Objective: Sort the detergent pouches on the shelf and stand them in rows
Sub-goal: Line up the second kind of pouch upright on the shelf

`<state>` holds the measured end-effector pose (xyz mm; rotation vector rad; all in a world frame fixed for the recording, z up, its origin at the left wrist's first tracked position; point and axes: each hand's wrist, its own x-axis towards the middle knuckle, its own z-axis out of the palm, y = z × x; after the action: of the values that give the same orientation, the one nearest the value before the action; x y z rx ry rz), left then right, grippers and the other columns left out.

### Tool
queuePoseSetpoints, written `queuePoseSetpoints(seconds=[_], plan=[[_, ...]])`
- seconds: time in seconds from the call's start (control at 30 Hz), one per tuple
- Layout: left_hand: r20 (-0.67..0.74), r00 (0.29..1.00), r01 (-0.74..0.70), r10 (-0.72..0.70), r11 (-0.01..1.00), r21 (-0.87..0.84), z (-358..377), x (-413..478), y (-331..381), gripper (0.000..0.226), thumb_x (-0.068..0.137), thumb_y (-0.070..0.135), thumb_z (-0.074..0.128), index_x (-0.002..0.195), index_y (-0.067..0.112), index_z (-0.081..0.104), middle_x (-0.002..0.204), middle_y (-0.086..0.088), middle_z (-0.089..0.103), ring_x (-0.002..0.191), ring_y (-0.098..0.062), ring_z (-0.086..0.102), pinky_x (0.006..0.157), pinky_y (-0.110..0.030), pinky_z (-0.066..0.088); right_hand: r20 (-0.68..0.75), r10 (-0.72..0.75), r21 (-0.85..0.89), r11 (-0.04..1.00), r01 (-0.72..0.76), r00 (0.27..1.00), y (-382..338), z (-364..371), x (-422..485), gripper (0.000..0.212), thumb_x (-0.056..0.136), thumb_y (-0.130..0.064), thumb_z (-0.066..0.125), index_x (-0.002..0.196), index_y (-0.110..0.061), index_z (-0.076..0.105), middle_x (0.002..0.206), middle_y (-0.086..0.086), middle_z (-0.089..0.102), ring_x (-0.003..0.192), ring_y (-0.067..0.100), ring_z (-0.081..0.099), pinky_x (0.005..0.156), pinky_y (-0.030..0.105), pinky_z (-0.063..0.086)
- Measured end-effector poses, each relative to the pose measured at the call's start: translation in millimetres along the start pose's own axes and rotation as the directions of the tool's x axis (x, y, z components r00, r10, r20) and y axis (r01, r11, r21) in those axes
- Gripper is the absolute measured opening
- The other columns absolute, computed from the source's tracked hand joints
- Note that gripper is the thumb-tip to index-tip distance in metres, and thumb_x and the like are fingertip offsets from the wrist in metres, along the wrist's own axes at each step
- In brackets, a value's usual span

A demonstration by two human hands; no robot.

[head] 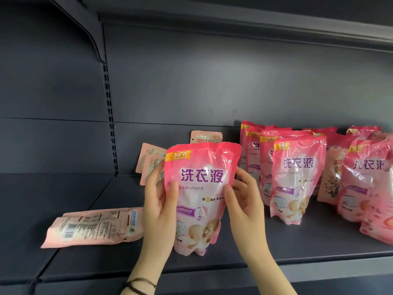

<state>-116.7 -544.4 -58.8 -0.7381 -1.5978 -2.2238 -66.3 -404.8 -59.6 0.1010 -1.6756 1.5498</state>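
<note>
Detergent pouch [200,194], bright pink, held upright at centre frame, base low over the front of the shelf [276,248]; in contact or just clear, cannot tell. Left hand [158,201] gripping the left edge, thumb across the printed face, fingers behind. Right hand [244,201] gripping the right edge the same way. Two-sided hold judged necessary to keep a soft, liquid-filled bag square and front-facing while being seated on its gusset.

Print on held pouch: yellow corner flash "NEW FORMULA"; large purple "洗衣液"; smaller line ending "护衣护色"; purple band lower down, too small to read; baby picture near the base.

Right of centre: file of matching pink pouches [297,179], standing one behind another toward the back panel, same flash and title. Judged the finished row, with the held pouch probably starting a second beside it.

Far right: more pink pouches [368,182], bunched and unaligned; beige floral pouch [331,177] standing between the two groups.

Behind the held pouch: pale pink pouches [151,160] leaning on the back panel; another [206,137] showing a red "立白" logo.

Lower left: pale pink pouch [93,227] lying flat, back up, barcode and fine print showing. Judged still unsorted.
</note>
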Motion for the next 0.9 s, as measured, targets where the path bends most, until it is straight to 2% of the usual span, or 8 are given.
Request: queuePoseSetpoints(seconds=[0.07, 0.17, 0.27, 0.33, 0.47, 0.63, 0.73, 0.9], plan=[[0.042, 0.999, -0.016, 0.016, 1.0, -0.002, -6.4, -11.9, -5.6, 0.048, 0.093, 0.028, 0.053, 0.134, 0.048, 0.038, 0.129, 0.017, 0.059, 0.118, -0.004, 0.057, 0.085, -0.02, 0.053, 0.067, 0.048, -0.044, 0.998, -0.045, 0.997, 6.0, -2.7, -7.4, 0.03, 0.097, -0.019, 0.053, 0.124, -0.033, 0.056, 0.104, -0.01, 0.071, 0.097, 0.006, 0.067, 0.077, 0.02, 0.054], [0.077, 0.996, 0.048, -0.046, 0.999, -0.016, -10.7, -25.2, -11.6, 0.054, 0.091, 0.025, 0.054, 0.135, 0.051, 0.036, 0.135, 0.007, 0.057, 0.121, -0.01, 0.057, 0.087, -0.03, 0.055, 0.076, 0.117, -0.021, 0.993, -0.116, 0.99, 8.8, -5.9, -10.0, 0.022, 0.097, -0.019, 0.052, 0.109, -0.03, 0.067, 0.1, -0.009, 0.072, 0.094, 0.005, 0.067, 0.076, 0.019, 0.053], [0.01, 0.993, 0.119, -0.119, 0.993, -0.01, -8.2, -26.4, -15.9, 0.036, 0.09, 0.031, 0.054, 0.124, 0.045, 0.051, 0.118, 0.015, 0.066, 0.11, -0.004, 0.062, 0.076, -0.016, 0.053, 0.053, 0.098, 0.029, 0.995, -0.099, 0.994, 6.0, -7.6, -6.9, 0.019, 0.093, -0.024, 0.054, 0.09, -0.025, 0.073, 0.082, -0.006, 0.07, 0.077, 0.005, 0.063, 0.071, 0.018, 0.051], [-0.022, 0.992, 0.127, -0.127, 0.992, 0.009, -5.9, -24.9, -15.6, 0.03, 0.091, 0.036, 0.052, 0.119, 0.046, 0.054, 0.113, 0.024, 0.064, 0.107, 0.002, 0.06, 0.074, -0.012, 0.052, 0.06, 0.072, 0.027, 0.997, -0.074, 0.996, 6.2, -8.0, -7.1, 0.021, 0.095, -0.021, 0.053, 0.087, -0.025, 0.072, 0.079, -0.005, 0.067, 0.076, 0.006, 0.06, 0.071, 0.019, 0.05], [-0.011, 0.999, 0.047, -0.046, 0.997, 0.065, -0.9, -25.7, -13.5, 0.042, 0.094, 0.034, 0.047, 0.13, 0.055, 0.042, 0.128, 0.037, 0.05, 0.121, 0.009, 0.049, 0.089, -0.018, 0.052, 0.051, 0.055, 0.027, 0.998, -0.056, 0.997, 9.0, -8.0, -6.4, 0.03, 0.099, -0.011, 0.049, 0.089, -0.029, 0.071, 0.083, -0.005, 0.069, 0.078, 0.008, 0.061, 0.07, 0.02, 0.051], [-0.079, 0.994, 0.074, -0.072, 0.997, 0.02, 8.3, -19.7, -18.0, 0.033, 0.086, 0.035, 0.06, 0.11, 0.058, 0.057, 0.116, 0.013, 0.068, 0.109, -0.004, 0.063, 0.081, -0.025, 0.054, -0.012, 0.028, 0.015, 1.0, -0.027, 1.0, 12.0, -11.6, -1.1, 0.031, 0.099, -0.007, 0.048, 0.093, -0.027, 0.072, 0.09, -0.002, 0.072, 0.086, 0.012, 0.064, 0.076, 0.021, 0.052], [-0.101, 0.987, 0.119, -0.124, 0.991, -0.054, 24.2, -21.3, -20.7, 0.019, 0.083, 0.036, 0.062, 0.096, 0.049, 0.069, 0.103, 0.012, 0.073, 0.098, -0.005, 0.068, 0.069, -0.015, 0.054, -0.035, 0.043, 0.029, 0.999, -0.042, 0.998, 13.4, -28.4, 0.3, 0.03, 0.098, -0.008, 0.049, 0.091, -0.026, 0.072, 0.087, -0.003, 0.072, 0.083, 0.009, 0.064, 0.074, 0.019, 0.051], [-0.127, 0.98, 0.137, -0.151, 0.984, -0.11, 75.3, -33.4, -27.9, 0.015, 0.079, 0.041, 0.063, 0.09, 0.036, 0.072, 0.098, 0.013, 0.072, 0.093, -0.006, 0.068, 0.067, -0.019, 0.054, -0.069, 0.018, 0.01, 1.0, -0.017, 0.997, 11.9, -84.3, 11.3, 0.027, 0.097, -0.014, 0.053, 0.086, -0.03, 0.072, 0.079, -0.013, 0.069, 0.077, 0.002, 0.06, 0.068, 0.015, 0.047]])
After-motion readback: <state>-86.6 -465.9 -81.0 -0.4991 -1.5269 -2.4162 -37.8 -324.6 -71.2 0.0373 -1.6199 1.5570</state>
